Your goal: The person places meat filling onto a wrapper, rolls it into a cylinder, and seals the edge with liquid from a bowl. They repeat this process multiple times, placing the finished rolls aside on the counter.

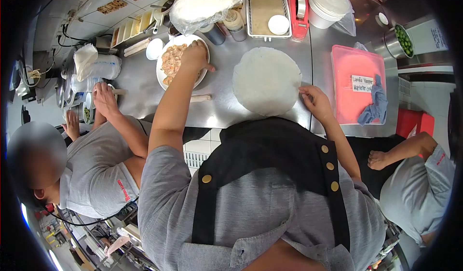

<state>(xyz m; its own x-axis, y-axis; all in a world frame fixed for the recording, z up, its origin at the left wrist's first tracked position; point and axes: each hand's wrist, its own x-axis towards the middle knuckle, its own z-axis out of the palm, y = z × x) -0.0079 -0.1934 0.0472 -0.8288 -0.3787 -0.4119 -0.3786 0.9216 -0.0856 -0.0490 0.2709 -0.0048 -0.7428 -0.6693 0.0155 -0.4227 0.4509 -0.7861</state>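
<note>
I'm seeing, L to R: white plate (159, 74) w/ orangey mix (170, 62) sitting betw 10 & 11 o'clock of view ctr; L hand (194, 56) reaching over mix, fingers hiding, can't tell if gripping; round pale sheet (265, 81) lying flat on table (223, 80), 1 o'clock; R hand (316, 102) half-curling at sheet's 4 o'clock edge, pinch unclear.

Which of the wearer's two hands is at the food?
The left hand, which is at the food on the white plate; the right hand is instead at the edge of the round, pale sheet.
</note>
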